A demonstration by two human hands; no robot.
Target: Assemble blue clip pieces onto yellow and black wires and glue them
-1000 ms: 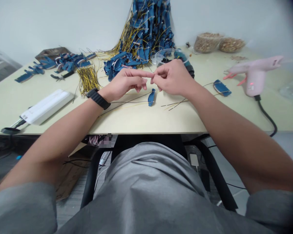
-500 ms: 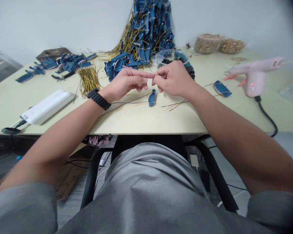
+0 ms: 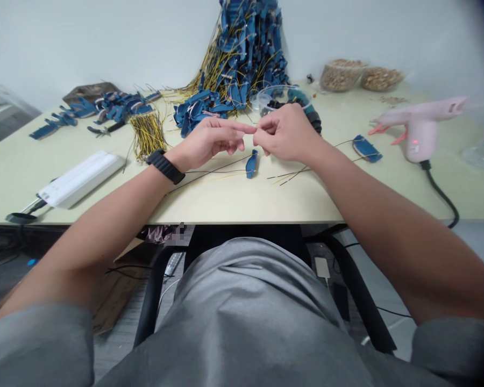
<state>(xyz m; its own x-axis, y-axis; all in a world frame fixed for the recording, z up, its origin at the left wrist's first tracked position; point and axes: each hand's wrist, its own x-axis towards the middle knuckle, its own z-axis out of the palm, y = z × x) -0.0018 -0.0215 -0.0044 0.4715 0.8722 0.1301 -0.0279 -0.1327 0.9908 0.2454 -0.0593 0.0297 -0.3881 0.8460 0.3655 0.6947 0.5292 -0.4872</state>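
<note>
Above the middle of the table my left hand [image 3: 210,141] has its index finger stretched out to the right, the other fingers loosely curled. Nothing is visible in its grip. My right hand [image 3: 284,131] is pinched closed at that index fingertip; what its fingers hold, if anything, is hidden. Just below and between the hands lies a small blue curved piece [image 3: 251,164] with thin dark and yellow wires running left from it. A second blue piece [image 3: 367,149] with wires rests to the right of my right hand.
A pink glue gun [image 3: 421,126] stands at right. Blue pieces with yellow wires form a tall heap [image 3: 254,54] against the wall. A wire bundle [image 3: 148,133], pliers [image 3: 107,129] and a white box [image 3: 83,179] lie left. Behind my right hand is a clear tub [image 3: 262,99].
The camera view has shifted slightly. Both hands keep nearly the same pose, with the right fingers still at the left index fingertip.
</note>
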